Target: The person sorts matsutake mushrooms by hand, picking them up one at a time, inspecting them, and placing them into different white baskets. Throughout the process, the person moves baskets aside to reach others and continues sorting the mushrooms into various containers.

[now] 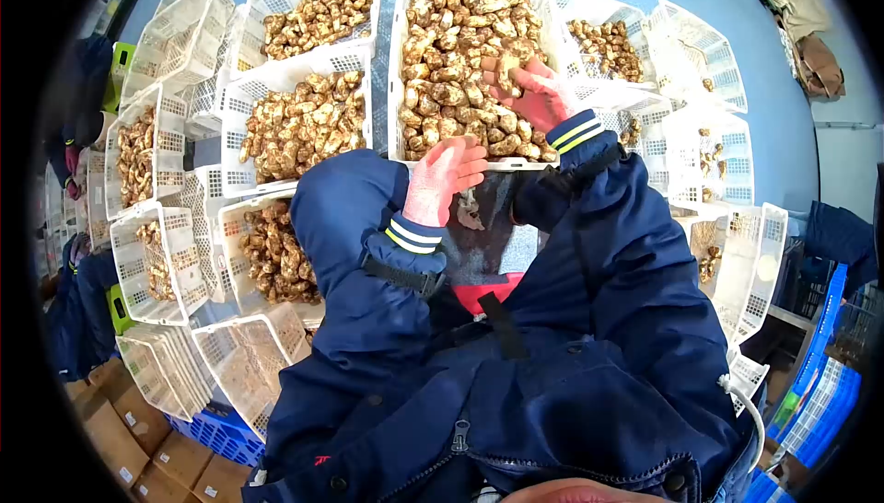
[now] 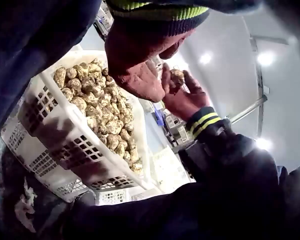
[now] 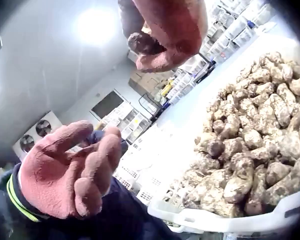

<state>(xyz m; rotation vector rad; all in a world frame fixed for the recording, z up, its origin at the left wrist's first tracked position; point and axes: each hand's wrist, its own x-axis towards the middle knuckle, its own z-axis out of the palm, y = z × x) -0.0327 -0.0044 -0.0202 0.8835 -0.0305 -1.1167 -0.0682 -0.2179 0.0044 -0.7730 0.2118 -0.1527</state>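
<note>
The mushroom (image 1: 508, 75), seen from the head, sits in the right hand's (image 1: 541, 103) grip above a crate (image 1: 397, 70) of heaped mushrooms (image 1: 451, 61); the left hand's (image 1: 437, 181) grip is released, near the crate's front rim. From the left wrist, the hands come close together. From the right wrist, the heap lies beside them.
</note>
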